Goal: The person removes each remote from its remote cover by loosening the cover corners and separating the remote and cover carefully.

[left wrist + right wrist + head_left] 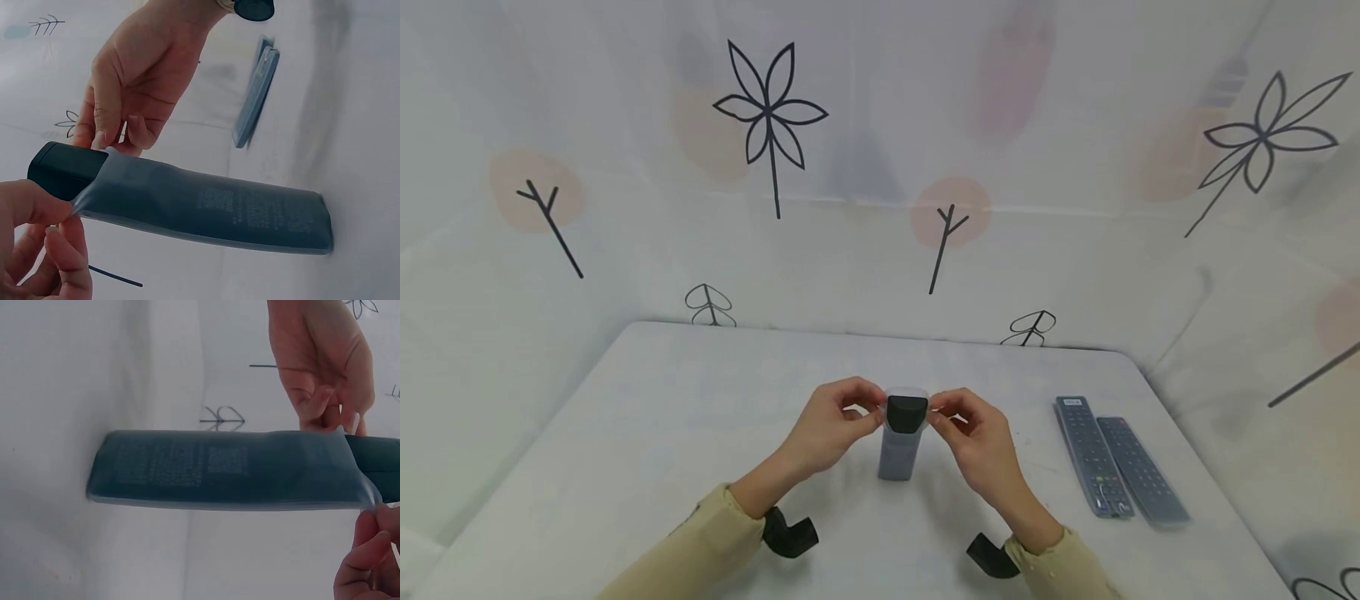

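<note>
A dark remote control (907, 414) stands on end on the white table, inside a translucent plastic sleeve (898, 458). Its bare top end sticks out of the sleeve's mouth, as the left wrist view also shows. My left hand (830, 427) pinches the sleeve's rim on one side between thumb and fingertips. On the opposite side, my right hand (983, 442) pinches the same rim. Faint printed text and a square code show through the sleeve (228, 459) in the right wrist view. The sleeve's lower end is down at the tabletop.
Two more remotes in clear sleeves, a longer one (1092, 457) and a shorter one (1142, 471), lie side by side at the right of the table (700, 375). A patterned white cloth (857, 275) rises behind it. Black wrist-camera mounts (790, 535) hang beneath both forearms.
</note>
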`<state>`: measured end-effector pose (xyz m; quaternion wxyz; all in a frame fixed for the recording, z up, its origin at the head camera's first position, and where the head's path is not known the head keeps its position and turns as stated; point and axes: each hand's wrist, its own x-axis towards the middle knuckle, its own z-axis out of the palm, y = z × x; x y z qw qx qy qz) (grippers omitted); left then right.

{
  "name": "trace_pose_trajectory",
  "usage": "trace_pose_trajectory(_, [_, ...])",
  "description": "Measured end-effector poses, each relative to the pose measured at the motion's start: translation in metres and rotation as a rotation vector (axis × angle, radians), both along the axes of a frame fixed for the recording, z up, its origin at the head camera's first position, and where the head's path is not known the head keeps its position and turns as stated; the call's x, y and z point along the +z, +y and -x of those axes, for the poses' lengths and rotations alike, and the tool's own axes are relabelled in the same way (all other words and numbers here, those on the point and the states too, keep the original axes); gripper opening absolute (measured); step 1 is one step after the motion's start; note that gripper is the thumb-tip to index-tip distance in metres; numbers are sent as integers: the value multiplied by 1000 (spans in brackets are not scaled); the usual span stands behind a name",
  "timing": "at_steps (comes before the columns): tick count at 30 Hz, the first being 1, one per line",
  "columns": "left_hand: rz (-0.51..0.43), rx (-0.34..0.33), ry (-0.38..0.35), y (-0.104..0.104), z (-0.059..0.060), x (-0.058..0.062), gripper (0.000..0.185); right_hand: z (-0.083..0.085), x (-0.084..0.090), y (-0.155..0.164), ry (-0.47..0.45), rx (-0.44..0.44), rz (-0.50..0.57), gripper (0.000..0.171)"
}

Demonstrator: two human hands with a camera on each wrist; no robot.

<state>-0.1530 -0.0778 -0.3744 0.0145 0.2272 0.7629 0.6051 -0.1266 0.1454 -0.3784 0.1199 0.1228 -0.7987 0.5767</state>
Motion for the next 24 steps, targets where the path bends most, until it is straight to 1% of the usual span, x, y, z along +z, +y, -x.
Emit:
trace_pose_trajectory(2, [0,-1,8,1,0,0,17,0,1,0,-11,2,0,18])
trace_pose_trajectory(6, [24,12,70,2,0,-2,19,-2,3,0,-9,14,2,19])
trace_pose_trajectory(9, [49,21,130,2,-1,-4,21,-1,1,0,29,26,-6,23])
trace_pose_trajectory(13, [69,22,179,2,-1,-6,23,1,-2,-1,93,31,-22,30])
trace_pose_trajectory(15, [75,20,180,2,0,-8,24,1,-4,-2,111,38,-29,31])
trace_pose_trajectory(20, [84,8,145,2,0,-13,24,2,-10,-1,140,76,-55,32])
trace_pose_trajectory(22, [85,1,138,2,0,-14,24,2,-12,0,134,82,-64,32])
trace_pose_trajectory(24, [93,-1,130,2,1,-15,24,2,-12,0,99,87,-70,32])
